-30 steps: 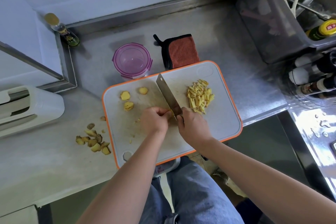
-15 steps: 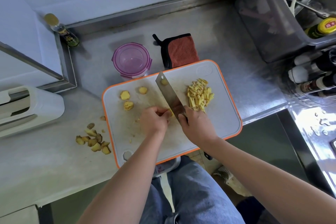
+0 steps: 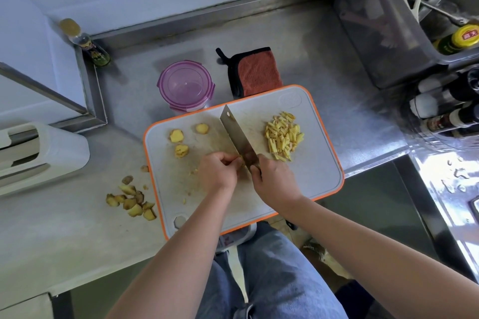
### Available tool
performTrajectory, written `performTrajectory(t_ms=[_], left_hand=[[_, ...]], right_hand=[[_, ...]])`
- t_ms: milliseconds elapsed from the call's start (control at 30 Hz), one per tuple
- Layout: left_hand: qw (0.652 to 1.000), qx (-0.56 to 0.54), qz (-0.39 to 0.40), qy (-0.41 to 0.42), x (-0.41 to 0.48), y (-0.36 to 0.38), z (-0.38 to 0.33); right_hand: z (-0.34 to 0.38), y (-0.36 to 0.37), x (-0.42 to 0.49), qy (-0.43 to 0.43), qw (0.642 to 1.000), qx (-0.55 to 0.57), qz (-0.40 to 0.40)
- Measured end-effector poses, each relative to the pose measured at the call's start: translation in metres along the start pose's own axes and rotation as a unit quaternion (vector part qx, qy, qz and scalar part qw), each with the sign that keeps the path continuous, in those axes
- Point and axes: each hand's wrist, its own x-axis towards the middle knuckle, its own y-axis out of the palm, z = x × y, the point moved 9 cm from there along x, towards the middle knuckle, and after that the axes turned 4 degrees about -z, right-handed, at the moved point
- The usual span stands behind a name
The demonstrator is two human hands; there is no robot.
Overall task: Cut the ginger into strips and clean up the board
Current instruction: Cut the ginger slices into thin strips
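Where the steel counter (image 3: 324, 59) ends, the cutting board (image 3: 311, 176) overhangs.

Your left hand (image 3: 219, 171) sits knuckles up, its fingers curled down and pinching a ginger piece (image 3: 240, 160) at their tips. Your right hand (image 3: 274, 181) lies just beside it, wrapped round the handle of the cleaver (image 3: 237, 137). Your bare left forearm (image 3: 181, 241) and right forearm (image 3: 363, 246) reach in from below and converge.
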Motion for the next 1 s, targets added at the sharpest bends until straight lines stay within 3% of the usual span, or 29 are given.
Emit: performTrajectory(t_ms=[400, 800, 1000], left_hand=[[1.000, -0.018, -0.003, -0.017, -0.003, -0.002, -0.002], [1.000, 0.005, -0.011, 0.012, -0.008, -0.004, -0.007], [1.000, 0.015, -0.015, 0.015, -0.005, -0.003, -0.006]], right_hand=[[-0.001, -0.016, 0.003, -0.008, 0.997, 0.050, -0.051], [-0.009, -0.004, -0.014, 0.014, 1.000, 0.003, 0.005], [-0.001, 0.006, -0.001, 0.016, 1.000, 0.012, -0.010]])
